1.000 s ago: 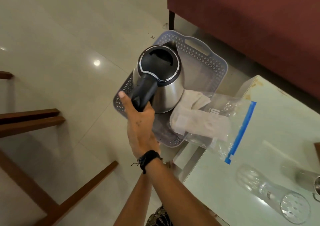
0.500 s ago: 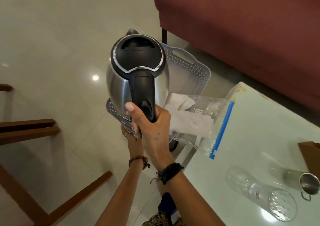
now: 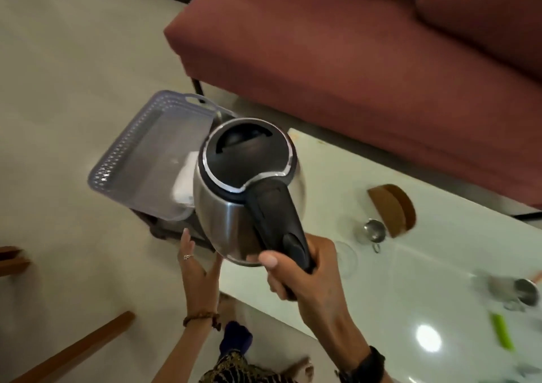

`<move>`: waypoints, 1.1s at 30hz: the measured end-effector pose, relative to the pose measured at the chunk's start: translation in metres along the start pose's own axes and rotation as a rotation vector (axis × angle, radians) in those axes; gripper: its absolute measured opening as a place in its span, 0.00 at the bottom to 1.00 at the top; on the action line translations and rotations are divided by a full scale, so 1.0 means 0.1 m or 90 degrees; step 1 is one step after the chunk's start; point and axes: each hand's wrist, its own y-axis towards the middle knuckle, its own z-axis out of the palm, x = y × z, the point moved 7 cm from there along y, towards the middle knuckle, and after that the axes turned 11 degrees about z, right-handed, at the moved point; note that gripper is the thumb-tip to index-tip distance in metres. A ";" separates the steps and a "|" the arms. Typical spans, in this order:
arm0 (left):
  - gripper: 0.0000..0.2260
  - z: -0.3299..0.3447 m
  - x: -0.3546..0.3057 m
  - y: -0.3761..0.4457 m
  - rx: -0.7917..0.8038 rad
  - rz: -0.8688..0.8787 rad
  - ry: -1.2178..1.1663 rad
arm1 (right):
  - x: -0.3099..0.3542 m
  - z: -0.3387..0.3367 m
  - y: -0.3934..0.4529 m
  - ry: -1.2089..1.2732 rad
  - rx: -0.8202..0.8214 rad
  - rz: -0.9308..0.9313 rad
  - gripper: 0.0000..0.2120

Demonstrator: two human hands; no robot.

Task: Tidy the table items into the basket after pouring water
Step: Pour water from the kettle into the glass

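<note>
My right hand is shut on the black handle of a steel electric kettle, held in the air over the left end of the white table. The kettle's black lid faces me. My left hand is spread open just below and left of the kettle's base. Behind the kettle, off the table's left end, sits the grey perforated basket. A white cloth lies in it, partly hidden by the kettle.
On the table are a clear glass on its side, two steel cups, a brown wooden piece and a green stick. A red sofa stands behind; wooden chair legs are at left.
The kettle has come up out of the basket and moved right, towards the table. My left hand has come into view beneath it. The view has swung to the right.
</note>
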 end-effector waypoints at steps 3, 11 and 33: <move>0.33 0.46 -0.42 -0.39 0.084 0.058 -0.041 | -0.06 -0.58 -0.43 -0.007 -0.084 0.038 0.41; 0.23 1.64 -0.91 -0.88 0.312 0.007 -0.090 | -0.28 -1.60 -1.00 -0.100 -0.228 0.105 0.27; 0.18 2.25 -0.64 -0.43 0.274 -0.035 0.039 | -1.23 -2.13 -0.94 -0.196 -0.199 0.277 0.24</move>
